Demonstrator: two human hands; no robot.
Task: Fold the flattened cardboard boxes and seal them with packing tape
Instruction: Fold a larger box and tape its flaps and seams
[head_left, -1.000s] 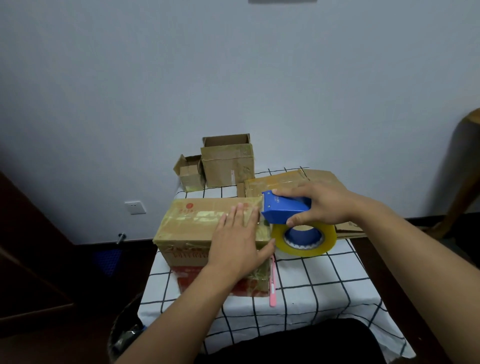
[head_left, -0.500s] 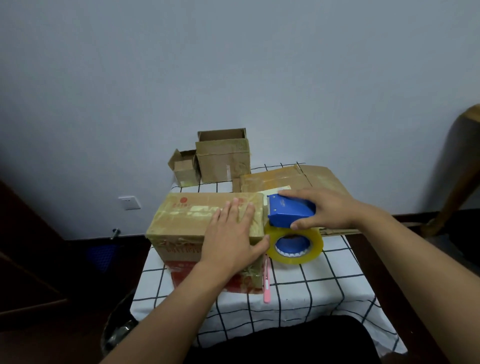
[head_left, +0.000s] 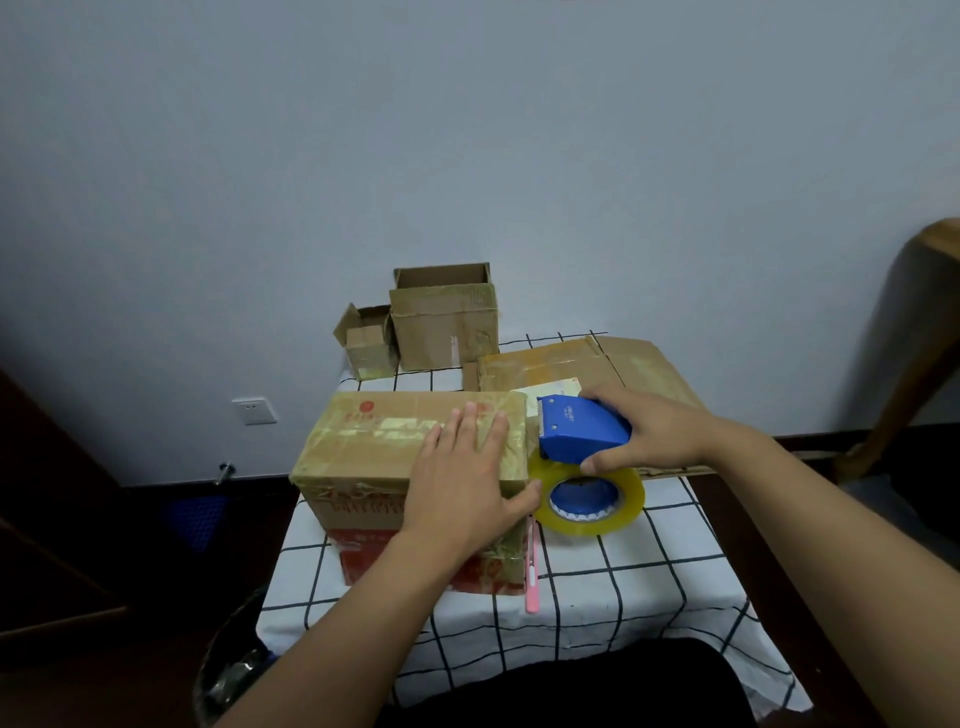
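Head view: closed box (head_left: 395, 441) sits on the checked tablecloth (head_left: 649, 566), left hand (head_left: 467, 478) flat on its lid, fingers straight, thumb over the right edge. Right hand (head_left: 654, 434) grips the blue tape dispenser (head_left: 579, 428) just beside that edge, with flat cardboard (head_left: 587, 364) behind.

Both forearms are bare, with no sleeves, watch or rings showing on the left hand (head_left: 462, 488) or right hand (head_left: 652, 434). Dark clothing covers the lap.
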